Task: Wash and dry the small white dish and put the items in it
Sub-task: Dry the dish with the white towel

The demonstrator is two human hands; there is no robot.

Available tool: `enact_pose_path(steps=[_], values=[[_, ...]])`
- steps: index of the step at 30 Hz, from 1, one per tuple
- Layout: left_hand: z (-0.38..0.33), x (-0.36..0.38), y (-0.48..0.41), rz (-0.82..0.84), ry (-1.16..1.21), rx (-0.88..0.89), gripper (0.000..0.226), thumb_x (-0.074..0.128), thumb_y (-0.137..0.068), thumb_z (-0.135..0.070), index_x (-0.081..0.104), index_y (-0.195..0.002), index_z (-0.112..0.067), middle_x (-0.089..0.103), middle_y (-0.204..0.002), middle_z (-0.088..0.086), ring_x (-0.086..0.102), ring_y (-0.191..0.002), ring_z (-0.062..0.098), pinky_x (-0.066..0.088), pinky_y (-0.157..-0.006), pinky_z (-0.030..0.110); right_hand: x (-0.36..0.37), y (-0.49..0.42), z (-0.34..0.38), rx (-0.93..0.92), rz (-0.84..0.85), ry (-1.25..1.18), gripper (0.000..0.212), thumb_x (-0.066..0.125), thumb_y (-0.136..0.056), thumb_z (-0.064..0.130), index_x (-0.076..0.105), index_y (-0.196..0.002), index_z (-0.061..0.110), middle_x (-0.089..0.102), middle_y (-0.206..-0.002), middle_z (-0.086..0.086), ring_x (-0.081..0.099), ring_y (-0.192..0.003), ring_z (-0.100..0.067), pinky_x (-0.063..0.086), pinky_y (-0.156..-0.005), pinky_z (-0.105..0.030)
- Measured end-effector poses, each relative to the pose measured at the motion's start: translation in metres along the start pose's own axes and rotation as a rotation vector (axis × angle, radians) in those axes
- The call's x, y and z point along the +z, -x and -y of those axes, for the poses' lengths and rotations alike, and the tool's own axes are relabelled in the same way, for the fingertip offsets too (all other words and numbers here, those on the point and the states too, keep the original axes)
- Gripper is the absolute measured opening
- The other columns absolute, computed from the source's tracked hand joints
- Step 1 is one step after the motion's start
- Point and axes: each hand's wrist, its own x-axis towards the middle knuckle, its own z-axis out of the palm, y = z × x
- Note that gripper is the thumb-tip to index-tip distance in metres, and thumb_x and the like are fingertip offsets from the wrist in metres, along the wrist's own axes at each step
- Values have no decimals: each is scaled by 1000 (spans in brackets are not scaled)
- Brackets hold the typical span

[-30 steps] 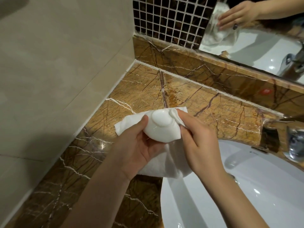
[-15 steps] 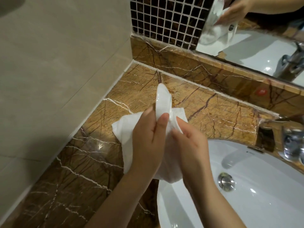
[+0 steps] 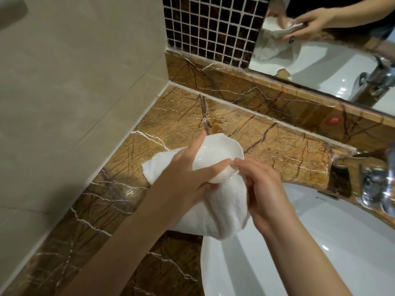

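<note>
Left hand (image 3: 183, 174) holds dish (image 3: 215, 157) (towel-wrapped) over marble counter (image 3: 267, 142).

Glossy white dish (image 3: 215, 153), white cloth (image 3: 222, 212), brown marble counter (image 3: 267, 144) veined white, dark mosaic tiles (image 3: 209, 28) grouted white.

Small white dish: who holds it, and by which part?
The left hand grips the small white dish by its near rim, with the white towel; the right hand pinches the rim.

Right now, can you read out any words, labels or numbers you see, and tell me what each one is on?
No text here can be read.
Small dark mark on the sink rim near the faucet: too small to read.
Red sticker on the marble backsplash: blurred, no legible letters.
The white dish and cloth: no markings visible.
</note>
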Motion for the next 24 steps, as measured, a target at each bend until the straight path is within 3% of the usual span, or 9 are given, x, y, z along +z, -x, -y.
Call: enact_pose_path(steps=[3,5,8,10,12,14,16,19,24], values=[[-11,6,5,-84,444,-189,63,65,-77,-49,39,-134,-45,17,-156,-4,22,-140,6,30,-106,21,-2,0,-1,1,-16,25,39,53,-85,3,69,-53,17,64,-50,3,62,-49,-9,47,-44,-18],[-17,6,2,-256,717,-426,64,70,-73,-48,44,-132,-41,41,-141,-16,45,-124,-4,46,-89,17,-5,-1,-2,-1,-21,34,42,52,-86,2,69,-51,17,62,-48,4,60,-47,-7,45,-43,-17],[-14,5,-4,-345,765,-683,21,68,-80,-28,67,-101,-24,70,-80,-19,66,-71,-4,50,-55,13,-7,-2,-1,12,39,73,31,52,-87,3,76,-71,14,73,-68,-5,68,-63,-15,53,-52,-23],[-13,4,-6,-336,793,-778,8,66,-80,-16,73,-77,-18,70,-63,-9,64,-57,6,48,-49,17,-10,-1,-2,33,119,99,20,55,-89,12,75,-89,12,75,-87,-10,71,-80,-22,57,-64,-28],[-14,3,-7,-367,919,-842,14,65,-80,-9,74,-72,-15,70,-63,-1,64,-55,9,48,-48,17,-17,4,-7,-39,126,263,25,66,-83,27,69,-108,23,72,-106,-2,68,-97,-19,57,-77,-29],[-15,0,-6,-435,1006,-891,20,64,-80,-4,74,-68,-17,72,-68,2,69,-59,14,51,-49,19,-26,11,-16,-160,-24,682,62,82,-66,36,55,-121,41,60,-122,14,57,-111,-7,50,-90,-29],[-15,-6,-3,-509,1043,-922,25,65,-79,-2,74,-64,-20,73,-68,0,71,-64,18,53,-50,21,-33,23,-31,-106,-146,859,84,89,-56,29,43,-126,43,51,-128,13,47,-115,-8,42,-95,-34],[-17,-16,5,-513,1028,-911,22,67,-79,-6,75,-67,-22,74,-70,-3,71,-65,16,54,-51,22,-39,30,-52,72,-173,680,66,87,-59,19,51,-113,34,63,-115,6,59,-102,-14,50,-82,-39],[-25,-36,7,-516,1048,-825,24,65,-80,-7,75,-64,-24,73,-69,-6,71,-68,15,54,-53,22,-1,4,-52,-59,-161,601,52,81,-60,25,55,-103,39,64,-103,14,61,-95,-10,53,-76,-37]])
